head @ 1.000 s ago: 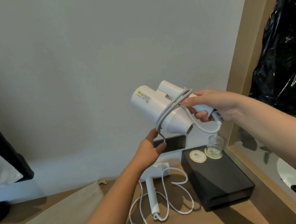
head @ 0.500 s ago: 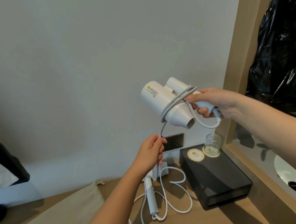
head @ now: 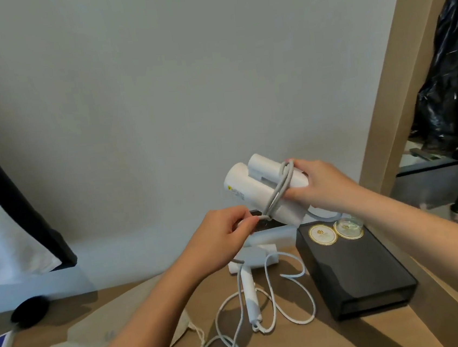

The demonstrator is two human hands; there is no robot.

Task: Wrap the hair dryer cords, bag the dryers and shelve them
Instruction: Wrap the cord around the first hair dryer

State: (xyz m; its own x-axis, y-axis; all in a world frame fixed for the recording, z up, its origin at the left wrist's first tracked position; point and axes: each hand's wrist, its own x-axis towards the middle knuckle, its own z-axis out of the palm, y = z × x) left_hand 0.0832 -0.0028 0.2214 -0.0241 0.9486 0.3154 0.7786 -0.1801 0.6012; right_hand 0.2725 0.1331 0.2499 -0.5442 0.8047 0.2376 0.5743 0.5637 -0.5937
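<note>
Folded hair dryer [head: 255, 190] clamped in right hand [head: 322, 186], fingers curled round barrel and handle together. Grey cord [head: 279, 190] looped over the body just left of those fingers, free end pinched in left hand [head: 226, 238], lower left. Probably light, hard, smooth plastic. Cord limp but springy, likely to unwind if released, so best gripped across the wraps. Directly below both hands, second dryer [head: 250, 292], unwrapped.

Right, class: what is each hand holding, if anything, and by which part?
The right hand grips the folded white hair dryer at the end beside its wrapped cord; the left hand pinches that cord just below the dryer.
</note>
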